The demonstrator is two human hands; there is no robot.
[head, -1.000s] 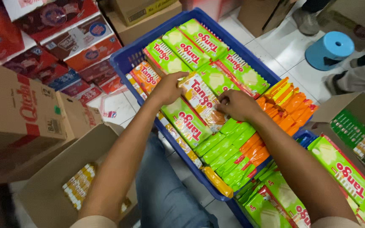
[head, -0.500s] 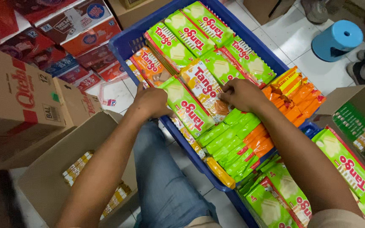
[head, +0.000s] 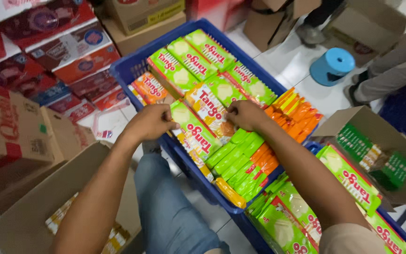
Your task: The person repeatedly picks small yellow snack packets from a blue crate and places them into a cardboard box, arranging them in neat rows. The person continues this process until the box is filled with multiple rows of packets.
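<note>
Even, bright indoor light fell from overhead, with soft shadows only. The glossy green wafer packets [head: 191,63] in the upper middle showed mild glare. The white tiled floor [head: 297,66] at upper right looked washed out. Frame edges were slightly soft and stretched.

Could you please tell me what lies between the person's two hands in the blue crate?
In the head view, a green wafer pack and a yellow-orange one lie between left hand and right hand.
</note>
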